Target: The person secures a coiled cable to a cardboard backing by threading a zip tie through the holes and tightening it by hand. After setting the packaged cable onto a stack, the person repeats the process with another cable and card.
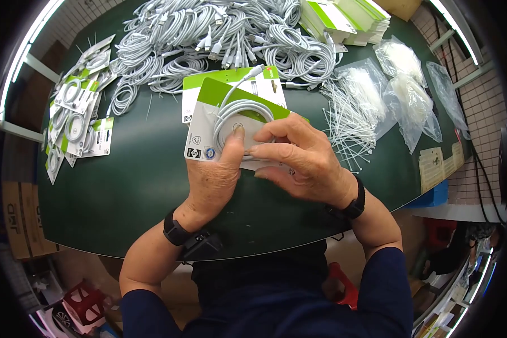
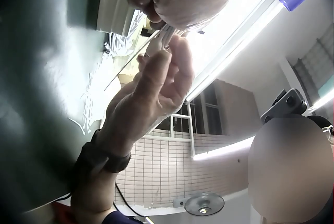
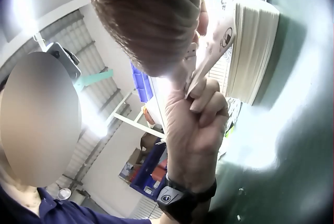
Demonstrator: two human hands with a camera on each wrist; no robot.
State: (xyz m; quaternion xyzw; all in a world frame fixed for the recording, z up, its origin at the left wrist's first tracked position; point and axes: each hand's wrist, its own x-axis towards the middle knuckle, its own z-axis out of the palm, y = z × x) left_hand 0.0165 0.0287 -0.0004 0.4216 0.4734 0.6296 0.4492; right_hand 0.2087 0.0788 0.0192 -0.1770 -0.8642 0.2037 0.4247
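Observation:
A green-and-white packaging card (image 1: 204, 132) is in my left hand (image 1: 211, 183), gripped at its lower left edge with the thumb across the front. On the card lies a coiled white cable (image 1: 247, 106), one plug end sticking up past the top. My right hand (image 1: 304, 158) has its fingers curled at the coil's lower right, fingertips close by the left thumb. What exactly those fingertips pinch is hidden; I cannot tell. In the right wrist view the card (image 3: 215, 52) shows edge-on, held in the left fingers. Beneath it sits a stack of cards (image 1: 191, 100).
Many coiled white cables (image 1: 180, 28) are heaped at the back of the green table (image 1: 124, 191). Carded cables (image 1: 73, 127) pile at left. Loose white zip ties (image 1: 349, 121) and plastic bags of them (image 1: 408, 90) lie at right. More cards (image 1: 343, 22) are stacked back right.

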